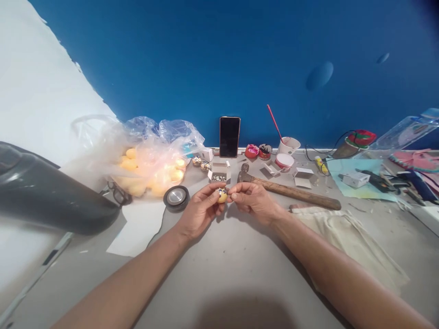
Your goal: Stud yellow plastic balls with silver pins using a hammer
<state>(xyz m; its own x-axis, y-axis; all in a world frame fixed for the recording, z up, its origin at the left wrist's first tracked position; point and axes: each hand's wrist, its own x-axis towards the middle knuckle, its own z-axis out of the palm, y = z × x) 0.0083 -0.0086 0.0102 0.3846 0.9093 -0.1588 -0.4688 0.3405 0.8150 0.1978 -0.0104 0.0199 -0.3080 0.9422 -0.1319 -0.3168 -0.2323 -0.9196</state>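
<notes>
My left hand (202, 206) is closed around a small yellow ball (222, 195) with dark studs on it, held just above the grey table (219, 269). My right hand (252, 199) is pinched right beside the ball, fingertips touching it; whatever is in the pinch is too small to make out. Just behind my hands stands a small open box of studs (218, 174). A wooden-handled hammer (291, 191) lies to the right of the box.
A clear plastic bag of yellow balls (151, 162) and a tape roll (176, 197) sit at left. A phone (229, 136) leans on the blue wall. Cups, small boxes, tools and a cloth (346, 237) lie right. A dark curved object (44, 192) juts in from the left.
</notes>
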